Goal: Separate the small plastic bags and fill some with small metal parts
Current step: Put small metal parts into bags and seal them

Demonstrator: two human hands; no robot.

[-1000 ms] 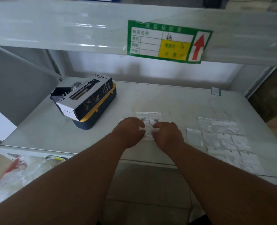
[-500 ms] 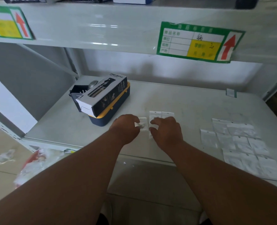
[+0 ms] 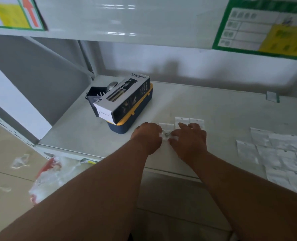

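My left hand (image 3: pixel 148 135) and my right hand (image 3: pixel 190 139) meet over a small clear plastic bag (image 3: pixel 166 130) near the front middle of the white shelf (image 3: pixel 213 110). Both hands pinch this bag, and small grey metal parts show inside it between my fingers. Just behind my right hand lie two more small bags (image 3: pixel 189 120) side by side, partly hidden by my fingers. Several flat empty bags (image 3: pixel 272 150) are spread out on the right of the shelf.
A spray bottle carton (image 3: pixel 125 98) rests on a blue and yellow box (image 3: pixel 126 122) at the back left, beside a black holder (image 3: pixel 96 92). The upper shelf (image 3: pixel 126 20) with green price labels hangs overhead. Crumpled plastic (image 3: pixel 46 178) lies on the floor at the left.
The view has swung left and closer. One small bag has been pulled to the left, away from the two behind, and both hands now pinch it together.
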